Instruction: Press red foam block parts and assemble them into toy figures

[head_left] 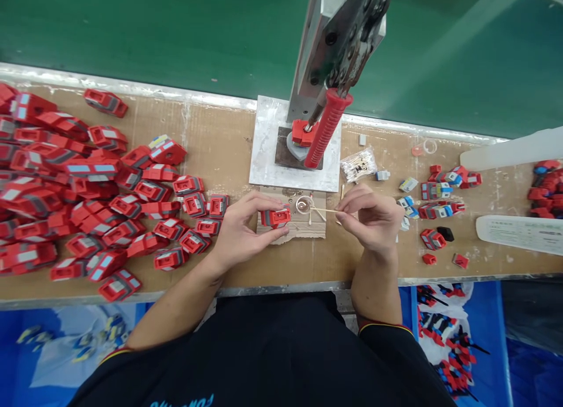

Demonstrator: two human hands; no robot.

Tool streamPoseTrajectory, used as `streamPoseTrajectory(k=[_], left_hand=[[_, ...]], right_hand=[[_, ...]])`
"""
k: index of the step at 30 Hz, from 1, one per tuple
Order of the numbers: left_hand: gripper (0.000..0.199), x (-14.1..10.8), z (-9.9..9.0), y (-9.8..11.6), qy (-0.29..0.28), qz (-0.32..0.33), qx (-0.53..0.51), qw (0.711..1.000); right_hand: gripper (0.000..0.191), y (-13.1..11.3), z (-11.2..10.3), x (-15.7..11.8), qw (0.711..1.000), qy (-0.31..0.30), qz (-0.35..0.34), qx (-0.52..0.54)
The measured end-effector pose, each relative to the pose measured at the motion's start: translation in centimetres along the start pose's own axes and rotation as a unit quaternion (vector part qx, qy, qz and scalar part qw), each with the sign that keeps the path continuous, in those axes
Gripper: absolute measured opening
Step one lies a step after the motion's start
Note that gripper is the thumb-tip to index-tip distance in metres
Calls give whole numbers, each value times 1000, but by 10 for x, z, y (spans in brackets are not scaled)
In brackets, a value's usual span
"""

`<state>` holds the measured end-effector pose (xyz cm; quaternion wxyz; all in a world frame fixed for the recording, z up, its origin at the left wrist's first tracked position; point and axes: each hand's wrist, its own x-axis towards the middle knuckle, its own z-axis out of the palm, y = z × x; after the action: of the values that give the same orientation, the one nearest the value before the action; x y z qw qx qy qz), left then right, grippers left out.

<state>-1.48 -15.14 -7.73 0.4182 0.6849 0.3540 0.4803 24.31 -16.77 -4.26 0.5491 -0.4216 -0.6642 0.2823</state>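
My left hand [246, 225] grips a red toy vehicle body [275, 217] between thumb and fingers, its hollow side facing up. In my right hand [369, 216] a cotton swab [325, 210] is pinched, pointing left toward a small round clear dish [303, 204]. Whether the swab's tip is inside the dish I cannot tell. The dish stands on a torn piece of cardboard [303, 228], with other swabs lying beside it. Behind it is a hand press with a red handle [329, 128], and another red toy part [301, 132] sits on its base.
A large heap of red toy vehicle bodies [88, 184] covers the left of the bench. To the right lie a bag of cotton swabs [358, 163], several small toy parts [435, 190] and white plastic dividers [519, 232]. Blue bins [495, 336] stand below the bench edge.
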Motion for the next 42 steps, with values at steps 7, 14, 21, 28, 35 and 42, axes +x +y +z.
streamPoseTrajectory(k=[7,14,21,28,35,42], left_hand=[[28,1,0,3,-25,-19,-5,1000],[28,2,0,5,-39,-16,15,999],[26,2,2,7,-38,5,23,999],[24,2,0,7,-35,-6,32,999],[28,2,-2,4,-27,-12,-5,1000],[31,3,-4,4,-21,-37,-72,997]], right_hand=[[15,-8,23,0,999,18,-48,7],[15,-11,37,-1,998,-19,-54,10],[16,-11,38,0,999,-16,-45,18],[18,-8,35,-2,1000,-10,-16,-5],[17,-6,8,-1,999,-21,-15,25],[11,5,6,2,967,-186,3,-172]])
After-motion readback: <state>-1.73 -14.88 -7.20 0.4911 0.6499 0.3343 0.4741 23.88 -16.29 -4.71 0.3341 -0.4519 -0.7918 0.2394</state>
